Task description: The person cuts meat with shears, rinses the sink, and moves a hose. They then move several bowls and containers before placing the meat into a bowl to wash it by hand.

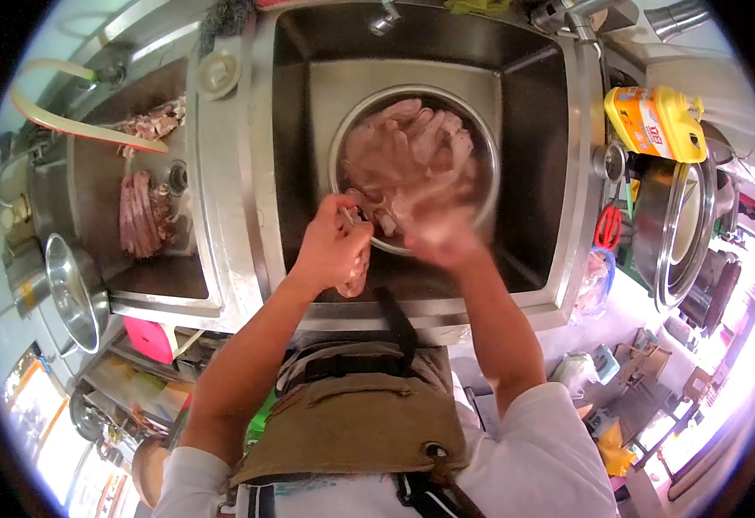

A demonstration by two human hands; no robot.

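Note:
A round metal bowl (495,180) sits in the large sink basin, filled with long, pinkish pieces of raw meat (408,155) in liquid. Over the bowl's near-left rim, my left hand (336,246) is closed around a piece of raw meat (356,274), whose end hangs below the fingers. A small shiny, metal-looking bit shows at its thumb, too small to name. My right hand (442,235) is at the bowl's near side, close to the meat. Motion smears its fingers, so what they hold, if anything, does not show.
In the left sink basin (101,207) lie strips of raw meat (140,214) and meat scraps (155,125), with a pale hose (84,127) above. A yellow jug (654,123), red-handled scissors (607,226) and large metal pans (687,229) stand to the right. Another metal bowl (75,289) is at left.

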